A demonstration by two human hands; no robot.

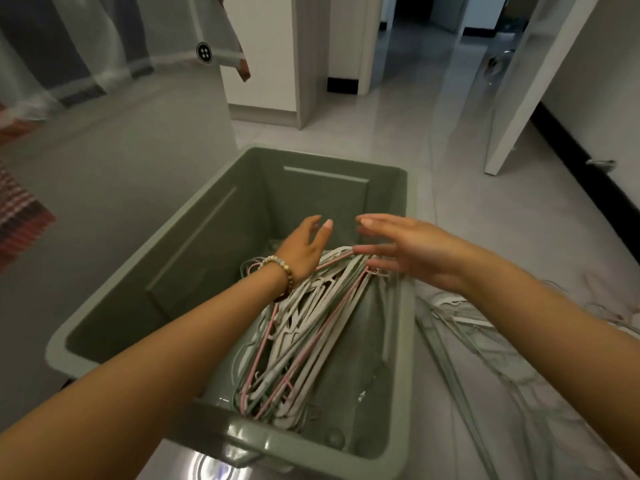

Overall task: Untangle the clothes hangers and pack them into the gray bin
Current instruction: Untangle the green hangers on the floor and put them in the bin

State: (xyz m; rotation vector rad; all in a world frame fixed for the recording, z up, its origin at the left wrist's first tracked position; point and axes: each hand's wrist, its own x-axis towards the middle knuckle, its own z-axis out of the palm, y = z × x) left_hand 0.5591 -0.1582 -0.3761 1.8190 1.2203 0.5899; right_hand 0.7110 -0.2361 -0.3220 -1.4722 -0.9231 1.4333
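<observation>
Pink and white hangers (304, 327) are laid aligned in the gray bin (194, 237); both hands, left hand (304, 251) and right hand (412, 251), are spread open above, holding nothing.

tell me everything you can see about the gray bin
The gray-green rectangular plastic bin stands open and upright on the pale tiled floor, with a thick rolled rim, smooth walls and raised panels moulded inside. A bundle of white, gray and pink thin clothes hangers lies inside toward its right. The left hand and right hand hover open above it. More hangers lie outside, by its right wall.
</observation>
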